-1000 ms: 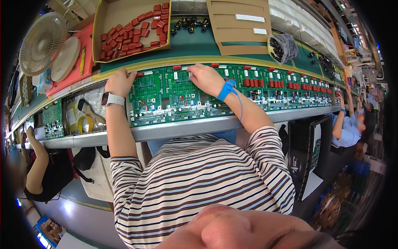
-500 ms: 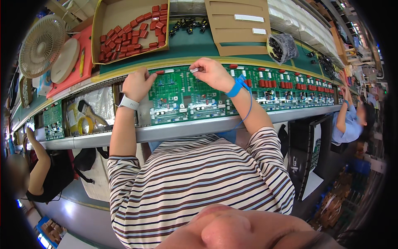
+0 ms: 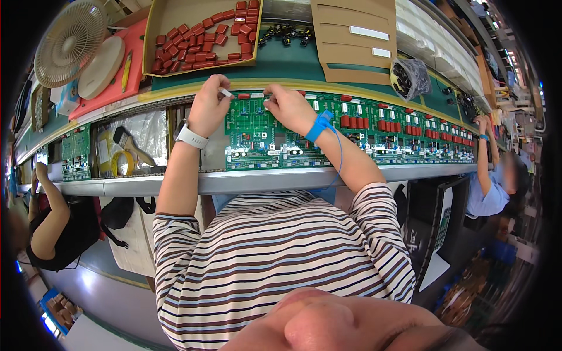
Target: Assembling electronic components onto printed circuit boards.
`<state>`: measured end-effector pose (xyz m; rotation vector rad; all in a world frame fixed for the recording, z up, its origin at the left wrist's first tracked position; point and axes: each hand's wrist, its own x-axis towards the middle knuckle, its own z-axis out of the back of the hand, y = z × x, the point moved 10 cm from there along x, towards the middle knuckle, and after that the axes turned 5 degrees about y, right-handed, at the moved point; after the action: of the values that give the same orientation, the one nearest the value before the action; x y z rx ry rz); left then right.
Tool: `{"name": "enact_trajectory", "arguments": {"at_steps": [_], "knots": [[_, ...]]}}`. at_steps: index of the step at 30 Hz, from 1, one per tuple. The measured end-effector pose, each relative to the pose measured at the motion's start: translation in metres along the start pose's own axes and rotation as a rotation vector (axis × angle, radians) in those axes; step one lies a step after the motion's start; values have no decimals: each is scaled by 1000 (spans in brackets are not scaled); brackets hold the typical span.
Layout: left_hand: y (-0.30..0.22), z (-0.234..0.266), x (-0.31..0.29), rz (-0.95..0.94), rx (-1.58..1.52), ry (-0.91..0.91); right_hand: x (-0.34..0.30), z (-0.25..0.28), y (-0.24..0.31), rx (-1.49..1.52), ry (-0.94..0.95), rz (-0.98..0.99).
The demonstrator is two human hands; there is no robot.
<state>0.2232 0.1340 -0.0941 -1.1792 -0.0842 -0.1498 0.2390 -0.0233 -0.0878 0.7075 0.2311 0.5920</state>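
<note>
My left hand (image 3: 208,110) is raised at the upper left corner of a green circuit board (image 3: 249,124); its fingers pinch a small white block-shaped component (image 3: 225,92). My right hand (image 3: 291,110) hangs over the upper right part of the same board, thumb and forefinger drawn together. Whatever lies between those fingertips is too small to make out. Along the board's top edge, between the hands, sit a red capacitor (image 3: 244,96) and a white part. A blue wrist strap (image 3: 319,126) with a cord circles my right wrist.
More populated boards (image 3: 386,126) run rightward along the metal rail (image 3: 281,177). Beyond stand a carton of red capacitors (image 3: 202,71), black components (image 3: 287,34), slotted cardboard (image 3: 351,52) and a bag of dark parts (image 3: 410,79). A brush (image 3: 132,146) and tape roll (image 3: 122,163) lie left. Co-workers sit at both sides.
My left hand has lifted off the board's corner, and a white component now shows in its fingers. My right hand has moved left over the board; the white part in its pinch no longer shows clearly.
</note>
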Motion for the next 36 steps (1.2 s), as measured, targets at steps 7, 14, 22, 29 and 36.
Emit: {"name": "enact_trajectory", "arguments": {"at_steps": [7,14,22,29,36], "knots": [[-11,-9,-1,23,80,36,2,-7,0,-24,-11,40],[-16,-8,-2,8,222,60,2,-6,-1,-76,-75,82],[-17,-6,-4,117,222,32,1,-9,2,-93,-17,29],[-11,-4,-5,87,186,17,-4,-11,0,-73,5,38],[-6,-3,-5,41,180,10,-3,-13,-5,-51,11,14]]}}
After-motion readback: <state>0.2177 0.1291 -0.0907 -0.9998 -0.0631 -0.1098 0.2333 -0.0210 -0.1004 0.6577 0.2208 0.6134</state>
